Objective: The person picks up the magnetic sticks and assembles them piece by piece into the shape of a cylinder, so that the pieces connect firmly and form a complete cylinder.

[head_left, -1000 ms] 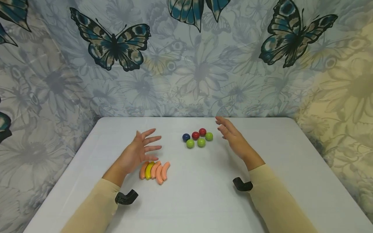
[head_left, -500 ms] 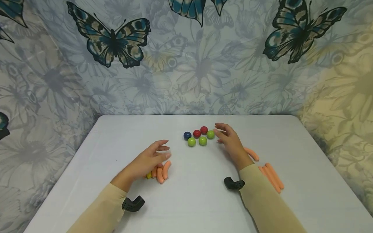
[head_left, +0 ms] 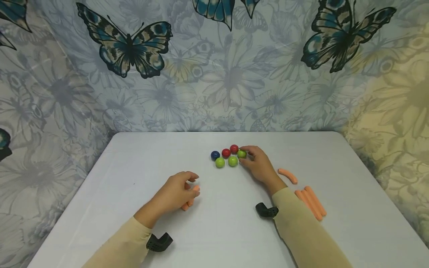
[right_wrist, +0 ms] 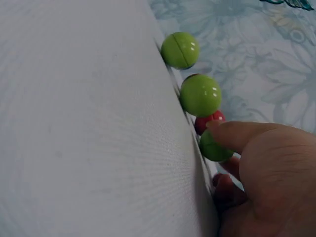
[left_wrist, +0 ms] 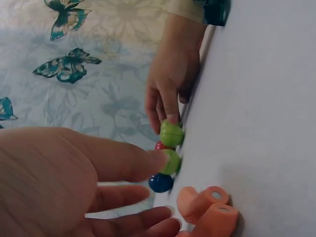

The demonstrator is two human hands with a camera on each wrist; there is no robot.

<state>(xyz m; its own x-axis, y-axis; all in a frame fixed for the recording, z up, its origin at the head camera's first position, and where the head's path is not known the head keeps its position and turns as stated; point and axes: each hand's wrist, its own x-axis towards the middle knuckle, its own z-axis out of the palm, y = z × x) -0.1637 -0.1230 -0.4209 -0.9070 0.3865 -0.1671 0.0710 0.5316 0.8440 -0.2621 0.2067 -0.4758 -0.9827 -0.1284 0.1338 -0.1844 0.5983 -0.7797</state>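
- Pinching one green ball (head_left: 241,154) between thumb and bent fingers of the right hand (head_left: 259,163), at the right end of a loose cluster towards the far edge of the worktop (head_left: 218,230); no lift visible.
- Likely light and hard, judging by the gloss; apt to slip or roll under an uneven squeeze, hardly fragile. Best held across the widest part, from two opposite sides.
- Close by in the same cluster: two red balls (head_left: 226,153), two more green balls (head_left: 232,161) and, at the left end, a blue ball (head_left: 215,155).
- Holding nothing visible in the left hand (head_left: 174,190): thumb and fingers parted, close over or beside some orange pieces (left_wrist: 216,222), partly hidden in the head view. Cannot tell about contact.
- Probably stiff and light as well, with rounded bodies and pale discs (left_wrist: 224,208) in the ends; easiest to take across the middle.
- Lying further right, beside the right sleeve (head_left: 306,230): a curved orange stick (head_left: 287,176) and, nearer, some straighter orange sticks (head_left: 314,203) laid side by side.
- White, flat and smooth-looking underneath, with rounded far corners; offering little, by guess, to stop a rolling ball.
- Beyond, a wall covering (head_left: 231,93) printed with grey-blue flowers and dark teal butterflies (head_left: 130,48), yellower towards the right.
- Strapped or fixed near both wrists, black devices (head_left: 267,212).
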